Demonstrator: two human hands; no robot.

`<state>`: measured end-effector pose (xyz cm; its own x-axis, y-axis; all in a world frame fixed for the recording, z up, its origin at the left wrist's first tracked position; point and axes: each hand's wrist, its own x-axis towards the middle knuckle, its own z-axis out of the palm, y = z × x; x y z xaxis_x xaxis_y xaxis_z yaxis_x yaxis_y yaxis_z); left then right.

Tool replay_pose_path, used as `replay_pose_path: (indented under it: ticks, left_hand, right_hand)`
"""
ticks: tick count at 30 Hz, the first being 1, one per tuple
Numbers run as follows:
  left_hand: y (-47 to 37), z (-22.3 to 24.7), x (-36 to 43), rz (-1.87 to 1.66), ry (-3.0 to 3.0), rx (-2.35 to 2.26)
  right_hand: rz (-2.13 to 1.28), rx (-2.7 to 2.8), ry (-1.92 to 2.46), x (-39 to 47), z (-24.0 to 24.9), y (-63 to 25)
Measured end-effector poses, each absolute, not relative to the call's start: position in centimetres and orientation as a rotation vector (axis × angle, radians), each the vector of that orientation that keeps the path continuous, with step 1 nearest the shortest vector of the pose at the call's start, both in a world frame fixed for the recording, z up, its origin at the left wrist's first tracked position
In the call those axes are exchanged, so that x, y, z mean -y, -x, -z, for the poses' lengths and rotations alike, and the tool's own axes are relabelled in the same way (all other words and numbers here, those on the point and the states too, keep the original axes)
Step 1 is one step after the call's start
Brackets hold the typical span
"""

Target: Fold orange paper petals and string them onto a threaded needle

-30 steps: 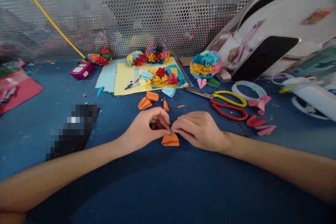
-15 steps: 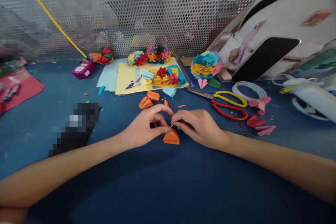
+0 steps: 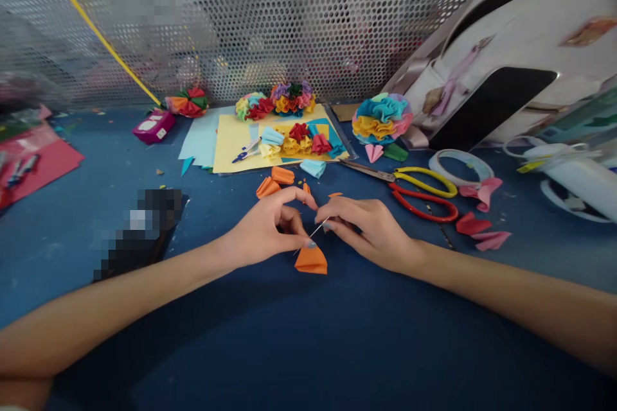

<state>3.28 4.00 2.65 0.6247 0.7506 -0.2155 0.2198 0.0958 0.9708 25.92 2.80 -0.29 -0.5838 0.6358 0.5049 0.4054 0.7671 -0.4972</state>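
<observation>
Between the thumb and fingers of my left hand (image 3: 265, 231) is the pinched upper end of a folded orange paper piece (image 3: 311, 261), whose wider end fans out downward. My right hand (image 3: 373, 231) grips a thin, straight silvery needle (image 3: 318, 228) with its fingertips. It slants down from those fingers to the pinched paper. My left fingers hide where the two meet, so I cannot tell whether it pierces the paper. Both hands are close together over the blue table (image 3: 270, 347). Several more folded orange pieces (image 3: 282, 175) lie just beyond my left hand.
Scissors (image 3: 385, 174) with red and yellow handles and a tape roll (image 3: 460, 167) lie to the right. Behind are yellow paper (image 3: 226, 141), ruffled paper balls (image 3: 380, 119) and a perforated metal screen (image 3: 289, 26). A phone (image 3: 491, 106) leans on a pale bag (image 3: 535, 19).
My right fingertips have moved slightly right, away from my left ones, and more of the needle shows between them. The orange piece has shifted slightly down and left.
</observation>
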Motion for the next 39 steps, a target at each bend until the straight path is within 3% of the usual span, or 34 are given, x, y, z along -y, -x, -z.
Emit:
replay_pose_path:
  ticks: [29, 39]
  left_hand:
    - [-3.5, -2.3, -3.8, -0.453, -1.48, -0.883]
    - [-3.7, -2.3, -1.8, -0.608, -1.808, -0.927]
  right_hand:
    - [-0.395, 2.351, 0.634, -2.5, 0.2, -25.5]
    - [-0.8, 2.396, 0.698, -3.0, 0.0, -25.5]
